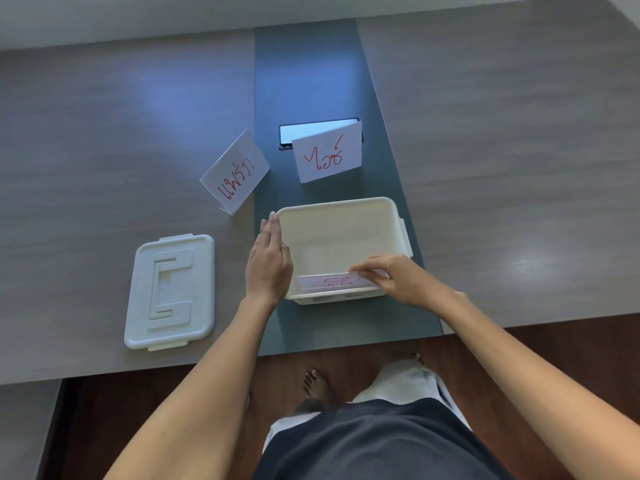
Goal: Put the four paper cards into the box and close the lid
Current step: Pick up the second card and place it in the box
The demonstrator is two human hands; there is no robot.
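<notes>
The box [341, 233] sits near the worktop's [519, 133] front edge, long axis left-right, with open room to its right. The left hand [268, 263] lies flat, fingers straight, against its left wall. The right hand's [394, 275] fingers pinch a card [329, 282] inside the near wall, its writing mostly hidden. Two cards [235, 173] [327, 155] stand behind; the lid [171, 292] lies left.

We note a grey wood-grain table [104, 140] with a dark teal strip [311, 71] down its middle. A black-framed glossy panel [308, 133] lies on the strip. Dark wood floor [156, 403] below.
</notes>
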